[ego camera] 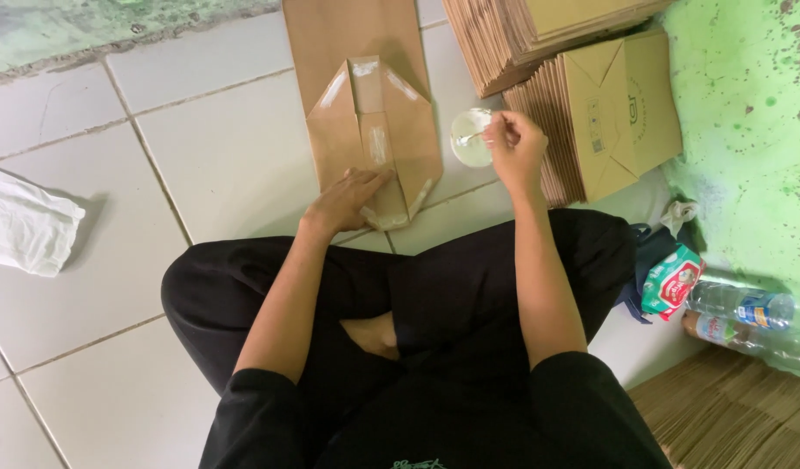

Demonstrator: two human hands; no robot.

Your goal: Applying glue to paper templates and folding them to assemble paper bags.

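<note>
Two bare hands work over a flat brown paper bag with its bottom flaps folded open [365,122], lying on the white tiled floor [217,156]. The left hand [346,200] rests flat, fingers together, on the bag's near end. Just right of the bag sits a small round white dish of paste [469,139]; the right hand [514,148] is pinched around a thin stick [474,136] dipping into it. Further right of the bag lean stacked brown folded bags [612,108].

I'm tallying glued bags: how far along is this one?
Folded: the brown paper bag lies flat, bottom flaps creased, with pale glue streaks. In hand: the left hand presses the lower flap; the right hand dips a small stick into the white glue cup. Left: flaps unsealed; stacks of flat bags wait.
</note>
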